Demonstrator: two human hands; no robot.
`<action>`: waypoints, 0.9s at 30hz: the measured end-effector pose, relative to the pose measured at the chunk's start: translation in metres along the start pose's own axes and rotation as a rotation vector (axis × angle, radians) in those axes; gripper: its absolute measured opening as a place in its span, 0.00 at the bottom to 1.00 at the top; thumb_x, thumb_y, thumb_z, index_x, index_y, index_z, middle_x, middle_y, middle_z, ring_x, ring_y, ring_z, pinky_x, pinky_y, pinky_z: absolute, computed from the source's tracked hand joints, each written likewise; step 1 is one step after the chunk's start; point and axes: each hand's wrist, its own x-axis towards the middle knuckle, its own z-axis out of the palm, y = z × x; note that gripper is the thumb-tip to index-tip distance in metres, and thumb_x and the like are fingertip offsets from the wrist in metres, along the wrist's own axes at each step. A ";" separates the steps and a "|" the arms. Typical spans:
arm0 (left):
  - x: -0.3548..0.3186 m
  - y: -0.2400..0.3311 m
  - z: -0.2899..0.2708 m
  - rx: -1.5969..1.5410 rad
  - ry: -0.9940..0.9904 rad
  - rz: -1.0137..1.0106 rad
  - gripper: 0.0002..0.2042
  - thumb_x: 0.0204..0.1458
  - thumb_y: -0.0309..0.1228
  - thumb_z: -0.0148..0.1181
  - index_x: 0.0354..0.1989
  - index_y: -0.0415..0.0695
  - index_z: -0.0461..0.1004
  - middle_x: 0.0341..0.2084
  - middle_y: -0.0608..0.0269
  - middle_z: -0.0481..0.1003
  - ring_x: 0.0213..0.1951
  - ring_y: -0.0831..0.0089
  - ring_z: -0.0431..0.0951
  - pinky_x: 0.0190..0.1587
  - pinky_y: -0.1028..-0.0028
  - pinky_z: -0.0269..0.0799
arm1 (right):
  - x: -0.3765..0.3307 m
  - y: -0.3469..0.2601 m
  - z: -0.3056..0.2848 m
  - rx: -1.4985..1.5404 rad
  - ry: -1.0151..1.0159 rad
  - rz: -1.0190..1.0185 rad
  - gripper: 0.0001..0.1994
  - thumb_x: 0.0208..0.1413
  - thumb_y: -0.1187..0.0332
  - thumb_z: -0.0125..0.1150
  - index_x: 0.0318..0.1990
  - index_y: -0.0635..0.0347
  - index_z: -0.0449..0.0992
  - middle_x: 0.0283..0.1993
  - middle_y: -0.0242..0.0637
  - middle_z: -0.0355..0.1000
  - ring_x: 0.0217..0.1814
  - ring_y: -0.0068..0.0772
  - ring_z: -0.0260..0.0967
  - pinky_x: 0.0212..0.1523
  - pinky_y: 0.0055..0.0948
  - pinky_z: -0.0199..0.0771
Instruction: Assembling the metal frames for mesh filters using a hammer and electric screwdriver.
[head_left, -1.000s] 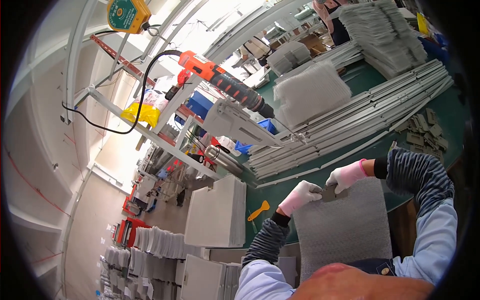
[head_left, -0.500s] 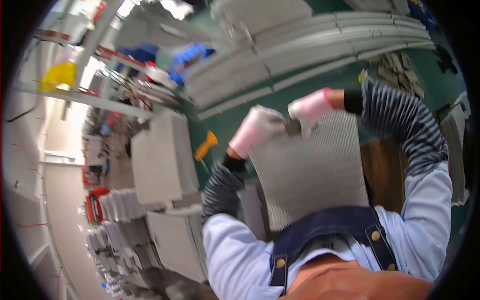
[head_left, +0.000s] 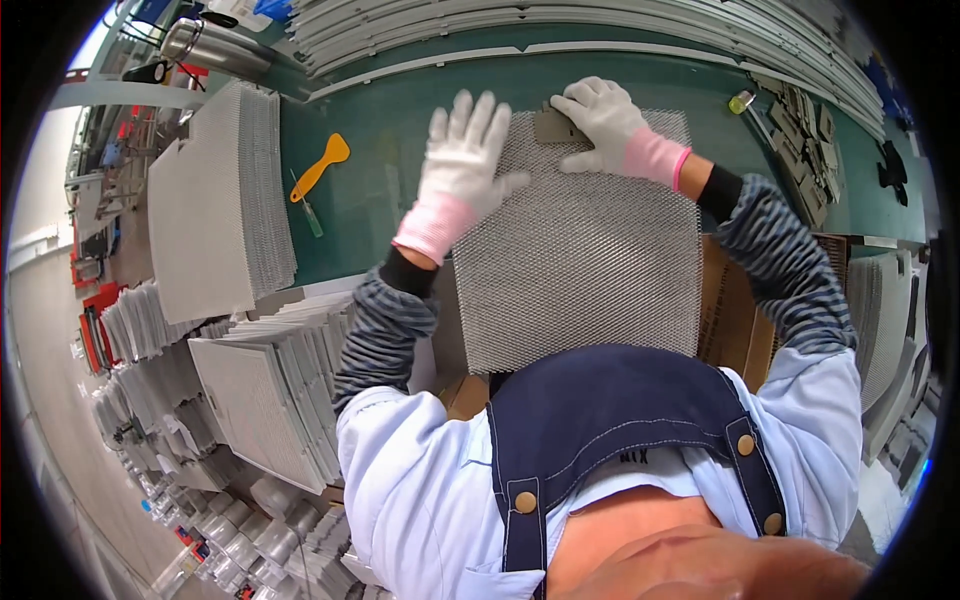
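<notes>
A grey expanded-mesh sheet (head_left: 580,260) lies over the near edge of the green bench, reaching toward my apron. My right hand (head_left: 605,120), in a white and pink glove, is closed on a small flat grey plate (head_left: 555,127) at the sheet's far edge. The plate rests against the mesh, partly covered by my fingers. My left hand (head_left: 462,160), gloved the same way, is spread open beside the sheet's far left edge and holds nothing. Whether its thumb touches the mesh I cannot tell.
Left on the bench are a yellow scraper (head_left: 322,167), a thin screwdriver-like tool (head_left: 312,215) and a stack of mesh sheets (head_left: 262,190). Grey flat pieces (head_left: 800,140) lie in a pile at right. Long pale panels (head_left: 560,25) line the back; a steel flask (head_left: 215,48) stands far left.
My left hand has come away from the small plate, moved left and spread its fingers. My right hand keeps hold of the plate. The whole view has shifted and grown sharper.
</notes>
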 end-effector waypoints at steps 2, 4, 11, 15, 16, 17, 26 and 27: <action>-0.014 0.007 0.015 0.037 -0.097 -0.056 0.37 0.48 0.49 0.60 0.63 0.40 0.58 0.62 0.47 0.58 0.66 0.50 0.53 0.67 0.55 0.44 | 0.001 -0.002 0.003 0.037 0.041 0.015 0.37 0.33 0.51 0.72 0.50 0.66 0.69 0.46 0.42 0.65 0.50 0.45 0.62 0.53 0.42 0.63; -0.007 0.005 0.008 -0.001 -0.053 -0.093 0.36 0.49 0.49 0.59 0.63 0.39 0.58 0.63 0.46 0.57 0.65 0.48 0.53 0.67 0.54 0.44 | 0.006 0.006 0.001 0.103 0.075 -0.011 0.34 0.32 0.52 0.72 0.47 0.65 0.71 0.43 0.43 0.66 0.47 0.46 0.62 0.50 0.42 0.64; -0.022 -0.021 0.001 -0.694 0.592 -0.461 0.31 0.47 0.26 0.64 0.60 0.33 0.60 0.59 0.48 0.63 0.61 0.59 0.64 0.60 0.67 0.61 | 0.008 0.011 -0.006 0.495 -0.025 0.174 0.19 0.42 0.61 0.68 0.39 0.63 0.74 0.39 0.43 0.67 0.45 0.46 0.65 0.48 0.39 0.67; -0.046 -0.043 -0.010 -1.445 0.330 -0.757 0.14 0.59 0.32 0.53 0.44 0.32 0.74 0.30 0.65 0.76 0.33 0.79 0.73 0.38 0.79 0.69 | 0.026 -0.010 -0.074 0.793 -0.237 0.093 0.14 0.49 0.69 0.61 0.43 0.67 0.74 0.39 0.43 0.69 0.42 0.37 0.69 0.44 0.33 0.71; -0.035 -0.027 -0.013 -1.407 0.401 -0.730 0.14 0.60 0.33 0.52 0.39 0.32 0.76 0.27 0.66 0.76 0.30 0.79 0.73 0.36 0.80 0.68 | 0.033 0.000 -0.083 0.758 -0.324 0.068 0.15 0.47 0.69 0.62 0.43 0.65 0.75 0.38 0.43 0.71 0.40 0.37 0.71 0.42 0.33 0.72; -0.031 -0.019 -0.020 -1.373 0.415 -0.652 0.13 0.59 0.31 0.52 0.38 0.32 0.76 0.29 0.61 0.78 0.29 0.76 0.75 0.36 0.78 0.70 | 0.033 0.019 -0.099 0.648 -0.328 0.101 0.13 0.47 0.68 0.60 0.41 0.64 0.76 0.34 0.43 0.73 0.38 0.38 0.72 0.40 0.34 0.73; -0.050 -0.011 -0.058 -1.501 0.573 -0.458 0.13 0.58 0.30 0.53 0.37 0.30 0.76 0.31 0.55 0.79 0.31 0.73 0.77 0.39 0.75 0.72 | -0.127 0.266 -0.116 -0.610 -0.334 0.733 0.12 0.52 0.73 0.49 0.42 0.58 0.77 0.49 0.45 0.73 0.50 0.44 0.72 0.48 0.40 0.73; -0.050 -0.010 -0.060 -1.354 0.535 -0.510 0.12 0.58 0.29 0.53 0.38 0.30 0.76 0.31 0.56 0.79 0.31 0.75 0.76 0.39 0.76 0.71 | -0.131 0.265 -0.109 -0.445 -0.188 0.773 0.15 0.53 0.74 0.49 0.48 0.58 0.75 0.54 0.45 0.70 0.57 0.45 0.68 0.55 0.38 0.69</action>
